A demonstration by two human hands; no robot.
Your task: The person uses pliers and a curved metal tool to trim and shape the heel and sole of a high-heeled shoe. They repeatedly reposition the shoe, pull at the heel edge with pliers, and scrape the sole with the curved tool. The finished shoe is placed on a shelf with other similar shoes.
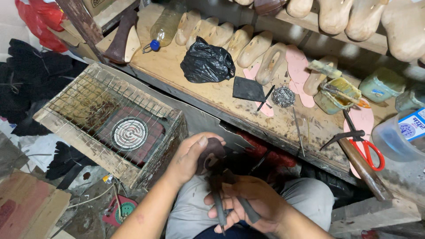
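Note:
My left hand (191, 158) grips a dark shoe piece on a last (211, 156), held over my lap. My right hand (254, 203) is closed around the handles of dark metal pincers (220, 194), whose jaws meet the edge of the shoe piece. Both hands are close together above my grey trousers (195, 212). Much of the shoe piece is hidden by my fingers.
A wooden box with wire mesh over an electric coil heater (129, 132) stands at left. The bench (177, 66) holds wooden lasts (254, 46), a black plastic bag (207, 62), a plastic bottle (166, 26), a glue pot with brush (338, 95), red-handled scissors (369, 150) and a hammer (361, 166).

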